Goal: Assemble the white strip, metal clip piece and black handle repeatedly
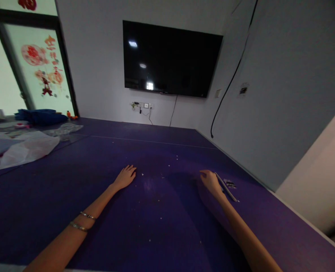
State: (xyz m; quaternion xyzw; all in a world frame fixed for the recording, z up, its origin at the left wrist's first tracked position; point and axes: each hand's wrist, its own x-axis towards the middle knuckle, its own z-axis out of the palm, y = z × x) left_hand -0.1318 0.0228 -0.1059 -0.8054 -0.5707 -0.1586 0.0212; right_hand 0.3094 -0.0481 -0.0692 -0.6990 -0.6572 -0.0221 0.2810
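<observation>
Here's the broad purple tabletop (pixel 178 234). The left hand (pixel 125 176) lies palm-down on it, fingers released and spread. Over right, the right hand (pixel 210 181) curls — whether its fingers clasp anything, I cannot tell. Right beside it lies a slim pale rod (pixel 226 188); a careless wrist could knock it into those dark strips (pixel 230 184). And tiny white scraps (pixel 142 174) — a brushing palm could scatter them.

I watch from head height, by the near edge of the table (pixel 173 249). I face its far edge, angled down.
</observation>
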